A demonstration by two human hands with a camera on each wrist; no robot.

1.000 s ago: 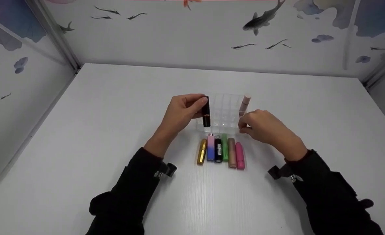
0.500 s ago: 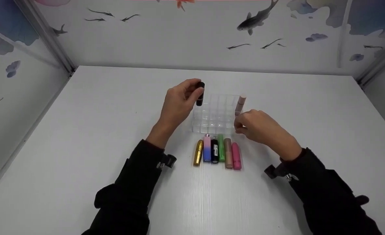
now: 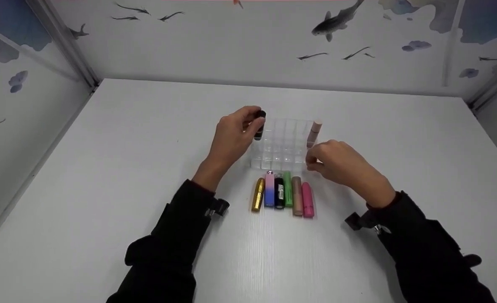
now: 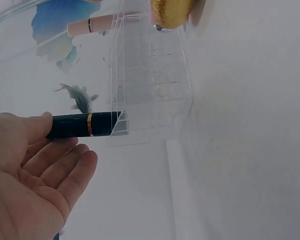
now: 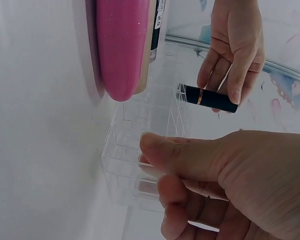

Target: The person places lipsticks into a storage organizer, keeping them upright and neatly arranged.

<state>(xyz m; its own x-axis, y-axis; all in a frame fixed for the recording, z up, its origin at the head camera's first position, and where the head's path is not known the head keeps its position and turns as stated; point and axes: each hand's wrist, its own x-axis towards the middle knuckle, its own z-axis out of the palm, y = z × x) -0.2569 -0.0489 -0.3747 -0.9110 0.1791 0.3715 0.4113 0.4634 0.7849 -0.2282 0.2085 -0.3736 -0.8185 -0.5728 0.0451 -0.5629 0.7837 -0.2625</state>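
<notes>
My left hand point(image 3: 231, 136) pinches the upper end of a black lipstick tube point(image 4: 72, 126) with a gold band. Its lower end is inside the far left compartment of a clear divided organizer point(image 3: 281, 145), as the left wrist view shows. At the near right corner of that organizer, my right hand point(image 3: 337, 162) grips the wall between thumb and curled fingers. A pale pink tube point(image 3: 314, 132) stands tilted in the far right part of the organizer, its base partly hidden by the right hand in the head view.
Several tubes lie side by side in front of the organizer: gold point(image 3: 258, 194), pink-and-blue point(image 3: 269, 189), black with a white label point(image 3: 279, 193), green point(image 3: 288, 189), tan point(image 3: 297, 197) and bright pink point(image 3: 308, 201). Behind the white table point(image 3: 168, 109) rises a fish-patterned wall point(image 3: 240, 46).
My left hand has carried the black lipstick from above the organizer's near left side to its far left corner, then lowered it slightly. My right hand stays at the organizer's corner.
</notes>
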